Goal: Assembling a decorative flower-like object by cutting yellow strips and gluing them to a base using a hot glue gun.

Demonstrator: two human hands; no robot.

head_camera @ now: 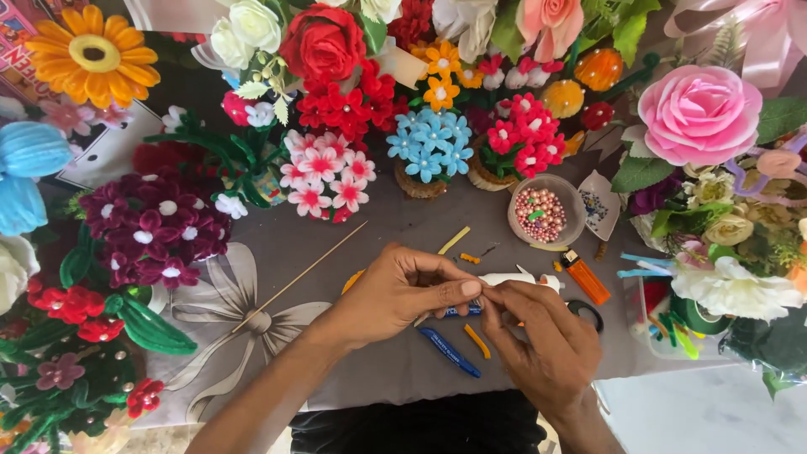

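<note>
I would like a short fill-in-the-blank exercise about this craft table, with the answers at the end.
1. The small bowl holds pink ____.
2. The lighter beside the right hand is ____ in colour.
3. The thin wooden stick lies on the left hand's ____ side.
4. The little flower pot above the hands has ____ flowers.

Answers: beads; orange; left; blue
</note>
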